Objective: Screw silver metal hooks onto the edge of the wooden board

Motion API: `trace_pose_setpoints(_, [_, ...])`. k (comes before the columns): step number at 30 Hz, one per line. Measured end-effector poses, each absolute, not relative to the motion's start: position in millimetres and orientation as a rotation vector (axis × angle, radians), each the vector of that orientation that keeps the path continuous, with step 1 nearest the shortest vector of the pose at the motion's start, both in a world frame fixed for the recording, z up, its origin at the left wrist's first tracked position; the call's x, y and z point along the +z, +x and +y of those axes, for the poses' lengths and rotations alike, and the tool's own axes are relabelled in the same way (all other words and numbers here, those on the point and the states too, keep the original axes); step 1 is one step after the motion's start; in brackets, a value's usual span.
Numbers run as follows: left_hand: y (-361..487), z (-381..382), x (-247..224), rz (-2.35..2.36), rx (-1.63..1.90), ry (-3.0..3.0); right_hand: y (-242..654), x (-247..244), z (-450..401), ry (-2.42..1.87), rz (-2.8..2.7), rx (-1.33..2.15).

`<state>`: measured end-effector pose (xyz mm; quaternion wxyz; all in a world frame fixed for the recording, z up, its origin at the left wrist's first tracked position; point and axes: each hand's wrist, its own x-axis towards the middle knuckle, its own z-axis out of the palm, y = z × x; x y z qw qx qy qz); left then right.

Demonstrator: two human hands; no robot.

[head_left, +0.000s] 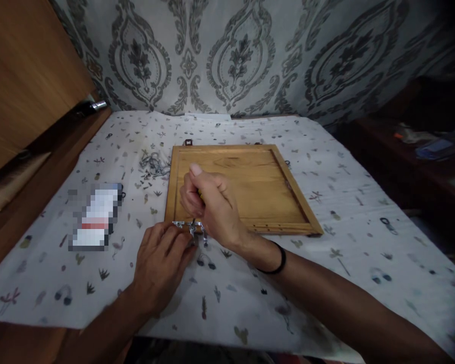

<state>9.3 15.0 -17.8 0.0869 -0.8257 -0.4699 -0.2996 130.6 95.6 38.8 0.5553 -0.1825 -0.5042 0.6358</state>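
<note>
A framed wooden panel [246,187] lies flat on the cloth-covered table. A shiny metal latch [192,228] sits at the left part of its near edge, with prongs reaching over the side. My left hand [161,258] is closed at the latch, fingertips pressing it against the wood. Above it, my right hand [214,207] is wrapped round a screwdriver [200,193], thumb up. Only a bit of yellow handle and the dark shaft show; the shaft points down at the latch. Whether its tip sits in a screw cannot be made out.
Loose screws and small metal parts [153,167] lie left of the panel. A blurred phone [96,215] rests further left. Small dark fittings [188,142] stick out at the panel's far edge. Wooden furniture [30,76] borders the left side, and a patterned curtain [238,55] hangs behind.
</note>
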Motion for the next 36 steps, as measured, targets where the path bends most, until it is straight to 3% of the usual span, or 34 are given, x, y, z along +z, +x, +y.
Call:
trace_pose_setpoints(11, [9,15,-19,-1.41,-0.913,-2.452,122,45,105,-0.459,-1.294,1.609])
trace_pose_setpoints(18, [8,15,-17,-1.396,-0.88,-2.492,129,42,98,-0.535,-1.081,1.451])
trace_pose_setpoints(29, [7,15,-18,-1.348,-0.837,-2.452,138,40,94,-0.534,-1.452,1.527])
trace_pose_setpoints(36, [8,14,-17,-1.37,-0.836,-2.459,167,53,104,-0.466,-1.789,1.362])
